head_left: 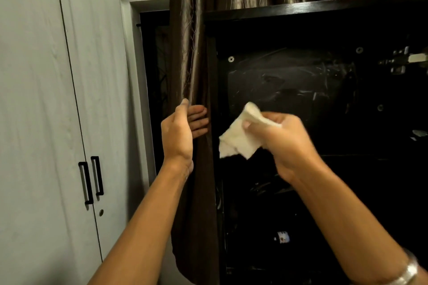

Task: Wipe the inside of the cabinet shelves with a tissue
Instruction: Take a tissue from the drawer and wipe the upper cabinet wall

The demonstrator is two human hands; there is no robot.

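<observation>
Head view: tissue (238, 139) is held bunched in right hand (281, 143), just in front of dark cabinet (324, 99) interior. Left hand (183, 132), fingers straight, is pressed vs. curtain (192, 53). Tissue judged light, soft, tearable; best gripped wadded, w/ gentle pressure.

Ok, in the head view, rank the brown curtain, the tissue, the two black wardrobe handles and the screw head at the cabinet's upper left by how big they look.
1. Brown curtain, largest by far.
2. Tissue, nearer the camera, so it may look bigger than it is.
3. Black wardrobe handles, the two alike; long but thin.
4. Screw head, smallest.
</observation>
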